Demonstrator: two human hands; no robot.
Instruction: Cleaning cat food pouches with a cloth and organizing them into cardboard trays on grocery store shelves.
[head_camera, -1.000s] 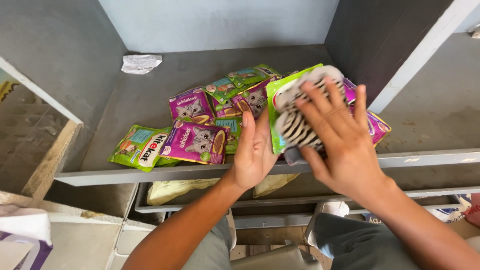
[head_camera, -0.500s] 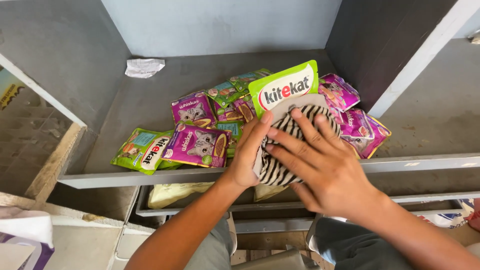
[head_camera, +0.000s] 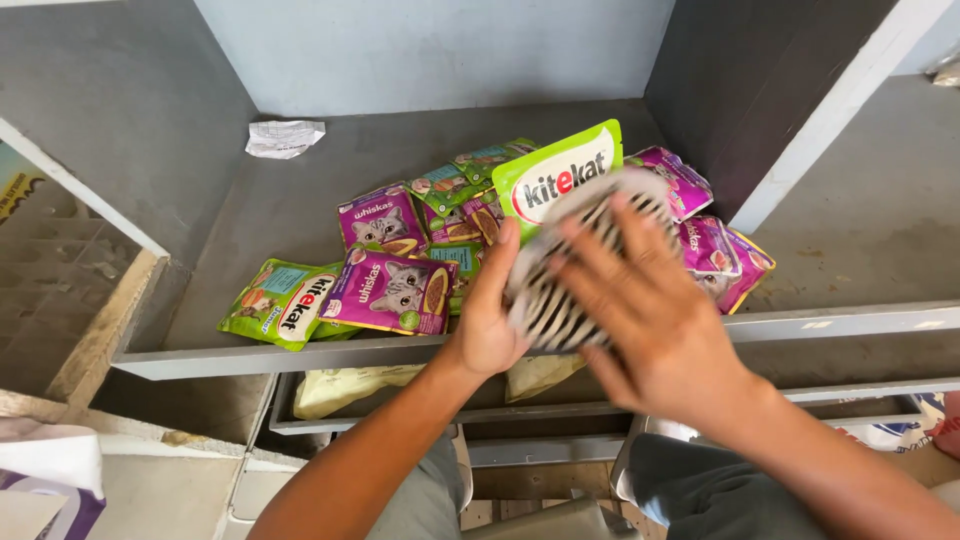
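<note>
My left hand (head_camera: 490, 320) grips the left edge of a stack of flat pet-food pouches (head_camera: 560, 290) with striped edges, topped by a green pouch (head_camera: 558, 176). My right hand (head_camera: 650, 320), blurred, lies spread over the front of the same stack, fingers across the striped edges. The stack is held upright above the front lip of a grey shelf (head_camera: 300, 210). Behind and beside it lies a loose pile of purple pouches (head_camera: 390, 290) and green pouches (head_camera: 285, 300).
A crumpled white paper (head_camera: 285, 137) lies at the shelf's back left. More purple pouches (head_camera: 715, 250) sit at the right against a dark side wall. Below the shelf lip is a lower ledge with pale yellowish bags (head_camera: 340, 385). My knees show at the bottom.
The stack has been gathered and stood more upright, with the green pouch now facing me. My right hand slid down over its front; my left hand kept its grip on the left edge.
</note>
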